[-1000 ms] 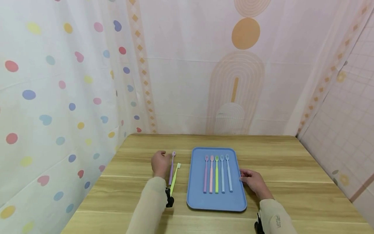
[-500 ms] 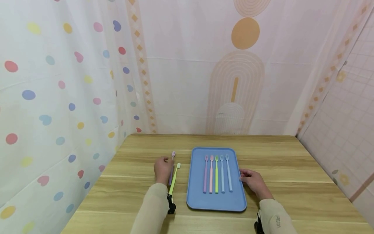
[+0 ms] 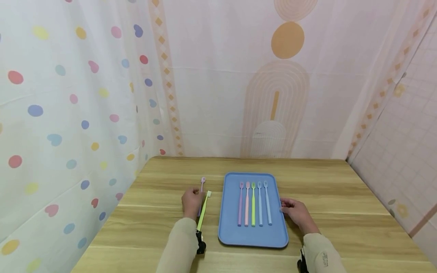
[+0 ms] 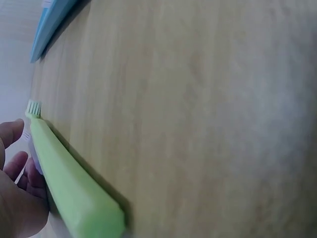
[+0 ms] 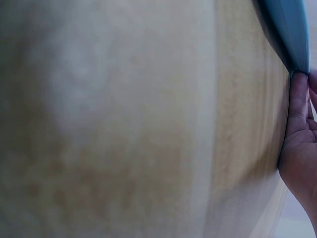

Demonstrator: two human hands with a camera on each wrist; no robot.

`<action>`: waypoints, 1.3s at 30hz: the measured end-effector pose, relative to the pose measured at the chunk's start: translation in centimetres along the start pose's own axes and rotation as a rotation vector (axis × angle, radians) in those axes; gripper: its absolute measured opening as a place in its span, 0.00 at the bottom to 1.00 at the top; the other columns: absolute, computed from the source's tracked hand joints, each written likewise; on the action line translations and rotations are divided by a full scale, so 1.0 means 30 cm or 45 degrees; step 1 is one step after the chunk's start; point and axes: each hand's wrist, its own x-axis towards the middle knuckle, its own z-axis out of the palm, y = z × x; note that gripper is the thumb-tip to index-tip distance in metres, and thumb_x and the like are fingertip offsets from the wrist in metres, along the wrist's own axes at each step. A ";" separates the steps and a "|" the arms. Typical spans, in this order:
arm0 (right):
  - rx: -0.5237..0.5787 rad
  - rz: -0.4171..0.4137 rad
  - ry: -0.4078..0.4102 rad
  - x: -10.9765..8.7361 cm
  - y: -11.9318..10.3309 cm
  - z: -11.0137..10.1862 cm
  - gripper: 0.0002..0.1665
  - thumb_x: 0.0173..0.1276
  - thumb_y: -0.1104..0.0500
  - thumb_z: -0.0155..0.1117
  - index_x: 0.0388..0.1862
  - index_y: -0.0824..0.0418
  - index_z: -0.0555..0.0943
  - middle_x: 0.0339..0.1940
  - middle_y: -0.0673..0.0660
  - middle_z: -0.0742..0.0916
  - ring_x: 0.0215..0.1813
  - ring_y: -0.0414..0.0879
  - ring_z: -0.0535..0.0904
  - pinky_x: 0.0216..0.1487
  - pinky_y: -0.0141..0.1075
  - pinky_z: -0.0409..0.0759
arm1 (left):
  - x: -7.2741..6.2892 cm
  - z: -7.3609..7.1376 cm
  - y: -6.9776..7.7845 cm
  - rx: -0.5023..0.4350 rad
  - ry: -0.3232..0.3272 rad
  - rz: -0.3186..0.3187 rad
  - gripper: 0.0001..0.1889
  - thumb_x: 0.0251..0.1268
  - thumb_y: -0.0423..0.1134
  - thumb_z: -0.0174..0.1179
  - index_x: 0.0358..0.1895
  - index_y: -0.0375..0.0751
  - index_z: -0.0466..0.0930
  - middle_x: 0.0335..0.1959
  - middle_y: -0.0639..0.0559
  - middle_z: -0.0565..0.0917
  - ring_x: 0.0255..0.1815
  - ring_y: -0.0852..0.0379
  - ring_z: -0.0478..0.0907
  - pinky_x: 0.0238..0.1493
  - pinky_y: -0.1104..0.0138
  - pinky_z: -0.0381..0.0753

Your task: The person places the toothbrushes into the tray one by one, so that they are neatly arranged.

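Observation:
In the head view my left hand [image 3: 192, 203] is over the handle of a purple toothbrush [image 3: 203, 181], partly covering it. The left wrist view shows the thumb standing apart from the bent fingers, with no firm grip visible. Close by on the right lies a light green toothbrush [image 3: 203, 214], bristles [image 4: 34, 108] pointing sideways. At the right rim of a blue tray [image 3: 252, 238], my right hand [image 3: 298, 213] touches the edge with its fingertips. On the tray, side by side, lie a purple toothbrush [image 3: 240, 206], a pink one [image 3: 247, 208], a green one [image 3: 253, 208] and two blue ones.
The tray stands on a wood-grain table [image 3: 324, 182], right of the loose toothbrushes. Patterned curtains [image 3: 211, 94] hang behind the table and along its sides. A black wrist strap [image 3: 200, 244] on the left sleeve is near the green toothbrush's handle end.
My left hand has moved slightly right and toward me, over the loose purple toothbrush. My right hand, the tray and the toothbrushes stay where they were.

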 end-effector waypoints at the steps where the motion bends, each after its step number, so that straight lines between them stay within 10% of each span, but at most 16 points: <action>1: -0.001 0.000 -0.001 -0.001 0.000 0.000 0.24 0.66 0.70 0.62 0.61 0.75 0.76 0.47 0.64 0.84 0.52 0.55 0.77 0.49 0.40 0.78 | -0.001 0.000 -0.002 -0.004 -0.002 0.005 0.17 0.60 0.34 0.65 0.50 0.26 0.81 0.43 0.34 0.83 0.43 0.41 0.79 0.45 0.51 0.79; 39: 0.040 0.011 -0.008 0.003 0.012 0.003 0.24 0.66 0.71 0.61 0.61 0.76 0.75 0.46 0.65 0.84 0.48 0.52 0.79 0.45 0.40 0.81 | 0.011 0.025 -0.005 0.109 0.072 0.042 0.07 0.55 0.26 0.61 0.36 0.29 0.86 0.30 0.40 0.84 0.33 0.45 0.79 0.36 0.54 0.79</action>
